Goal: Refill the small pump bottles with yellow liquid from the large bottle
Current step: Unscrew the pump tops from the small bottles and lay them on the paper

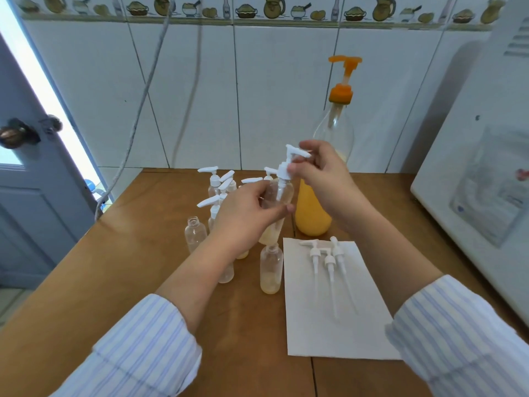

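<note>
While the left hand [246, 213] holds the small bottle [279, 202], the right hand [320, 173] pinches its pump [289, 164].

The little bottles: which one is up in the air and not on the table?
The small bottle held in both hands: the left hand grips its body and the right hand pinches its white pump. The others stand on the table.

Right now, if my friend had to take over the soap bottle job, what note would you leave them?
Left hand grips a small bottle held up off the table. Right hand pinches its white pump top at the neck. Large bottle of yellow liquid stands behind. Three pump tops lie on the white paper. Open bottles stand uncapped, with little liquid. Capped bottles stand at the back. Left: fill and cap the open ones.
</note>
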